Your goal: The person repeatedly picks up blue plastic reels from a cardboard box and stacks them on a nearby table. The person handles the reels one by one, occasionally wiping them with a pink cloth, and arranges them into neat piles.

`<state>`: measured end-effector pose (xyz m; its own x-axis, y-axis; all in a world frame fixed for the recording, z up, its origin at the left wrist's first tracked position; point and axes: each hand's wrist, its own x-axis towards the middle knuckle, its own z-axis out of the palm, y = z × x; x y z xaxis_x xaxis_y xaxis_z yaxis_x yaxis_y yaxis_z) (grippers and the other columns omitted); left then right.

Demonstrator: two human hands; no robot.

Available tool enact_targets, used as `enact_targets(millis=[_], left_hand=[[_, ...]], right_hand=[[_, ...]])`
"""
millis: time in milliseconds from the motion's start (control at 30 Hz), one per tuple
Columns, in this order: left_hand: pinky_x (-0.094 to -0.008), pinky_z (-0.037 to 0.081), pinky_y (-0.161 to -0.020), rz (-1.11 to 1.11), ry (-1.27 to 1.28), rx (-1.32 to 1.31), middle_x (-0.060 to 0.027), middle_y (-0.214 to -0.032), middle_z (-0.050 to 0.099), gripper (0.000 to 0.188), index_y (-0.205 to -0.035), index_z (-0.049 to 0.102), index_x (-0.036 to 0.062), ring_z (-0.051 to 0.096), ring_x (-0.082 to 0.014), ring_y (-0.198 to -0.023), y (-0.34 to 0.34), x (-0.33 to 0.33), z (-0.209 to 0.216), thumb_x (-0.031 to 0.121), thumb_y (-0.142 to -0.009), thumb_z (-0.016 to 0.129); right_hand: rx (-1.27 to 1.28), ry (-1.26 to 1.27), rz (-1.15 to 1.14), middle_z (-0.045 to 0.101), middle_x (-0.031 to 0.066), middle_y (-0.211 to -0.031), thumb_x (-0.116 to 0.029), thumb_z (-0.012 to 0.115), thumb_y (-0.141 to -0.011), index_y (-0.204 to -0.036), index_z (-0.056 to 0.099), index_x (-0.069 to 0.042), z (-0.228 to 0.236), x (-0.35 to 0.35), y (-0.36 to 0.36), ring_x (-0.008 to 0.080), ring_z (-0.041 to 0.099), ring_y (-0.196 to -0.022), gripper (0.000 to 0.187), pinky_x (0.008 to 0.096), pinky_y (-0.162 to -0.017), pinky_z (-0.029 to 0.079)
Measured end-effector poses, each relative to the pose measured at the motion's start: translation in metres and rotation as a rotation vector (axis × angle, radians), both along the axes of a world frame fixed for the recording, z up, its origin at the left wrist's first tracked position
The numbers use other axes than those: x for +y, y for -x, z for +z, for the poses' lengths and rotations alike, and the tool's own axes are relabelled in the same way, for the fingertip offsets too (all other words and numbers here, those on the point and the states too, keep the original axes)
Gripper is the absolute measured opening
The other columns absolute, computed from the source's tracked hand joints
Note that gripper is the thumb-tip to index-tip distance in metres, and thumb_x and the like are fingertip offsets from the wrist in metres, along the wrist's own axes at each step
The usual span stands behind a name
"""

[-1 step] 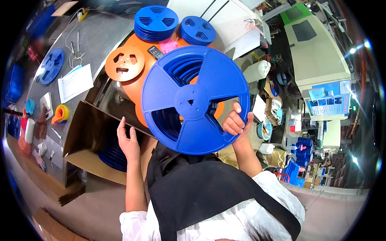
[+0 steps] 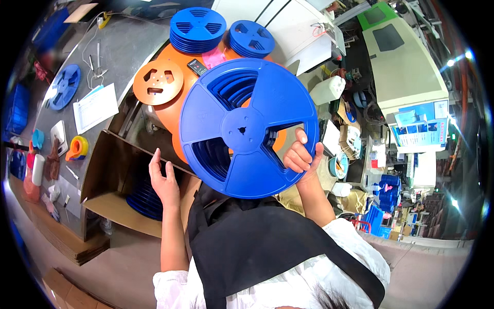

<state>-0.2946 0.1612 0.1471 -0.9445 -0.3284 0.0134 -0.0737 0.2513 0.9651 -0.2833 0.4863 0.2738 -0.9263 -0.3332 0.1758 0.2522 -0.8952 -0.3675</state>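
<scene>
A stack of large blue plastic reels (image 2: 203,149) rises in front of my chest, its top face turned up towards me. My right hand (image 2: 302,158) grips the rim at the right, fingers curled through one of the cut-out windows. Fingers apart and holding nothing, my left hand (image 2: 165,181) hovers left of the stack. Just beside that hand stands an open cardboard box (image 2: 116,208) with several dark blue reels (image 2: 144,200) inside. Under the big stack lies an orange round surface (image 2: 172,121), mostly covered.
Two smaller stacks of blue reels, a left one (image 2: 198,26) and a right one (image 2: 251,38), stand at the back. Near them are an orange reel (image 2: 158,82) and a phone (image 2: 197,67). A grey table (image 2: 131,38) at the left carries papers (image 2: 96,108), a tape roll (image 2: 77,148) and a blue reel (image 2: 65,86).
</scene>
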Motion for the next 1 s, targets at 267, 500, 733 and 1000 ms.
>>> enact_targets(millis=[267,500,733,1000], left_hand=[[-0.0262,0.048,-0.08,-0.328,-0.276,-0.109,-0.0068,-0.103,0.062,0.045,-0.131,0.049,0.0037,0.058,-0.0125,-0.087,0.018,0.064,0.053,0.009,-0.088,0.062],[-0.0337,0.042,-0.097,-0.453,-0.811,-0.373,-0.0221,-0.14,0.035,0.087,-0.148,0.01,0.0057,0.049,-0.0261,-0.119,0.013,0.111,0.045,0.011,-0.082,0.067],[-0.0406,0.039,-0.099,-0.181,-0.297,-0.196,-0.0246,-0.127,0.042,0.087,-0.144,0.028,0.011,0.047,-0.0353,-0.117,0.001,0.102,0.052,0.015,-0.071,0.073],[-0.0371,0.038,-0.101,-0.072,-0.144,-0.123,-0.0164,-0.128,0.043,0.083,-0.143,0.029,0.0085,0.046,-0.0278,-0.118,-0.008,0.106,0.082,0.006,-0.072,0.072]], right_hand=[[-0.009,-0.042,0.006,0.042,-0.0015,-0.055,-0.032,0.062,-0.088,-0.108,0.044,-0.004,-0.004,-0.004,0.009,0.0095,0.043,-0.042,0.038,0.0247,-0.042,0.037],[-0.167,-0.693,0.012,0.061,0.0118,-0.076,-0.028,0.068,-0.08,-0.113,0.052,0.001,0.019,-0.062,0.003,0.0235,0.063,-0.066,0.047,0.0344,-0.064,0.052],[-0.435,-0.588,0.036,0.065,0.016,-0.095,-0.019,0.068,-0.075,-0.115,0.051,0.003,0.004,-0.04,-0.014,0.0306,0.066,-0.09,0.049,0.0413,-0.085,0.053],[-0.485,-0.528,-0.045,0.065,0.0187,-0.101,-0.019,0.07,-0.073,-0.114,0.052,0.001,-0.006,-0.027,-0.025,0.0334,0.065,-0.095,0.049,0.0443,-0.086,0.052]])
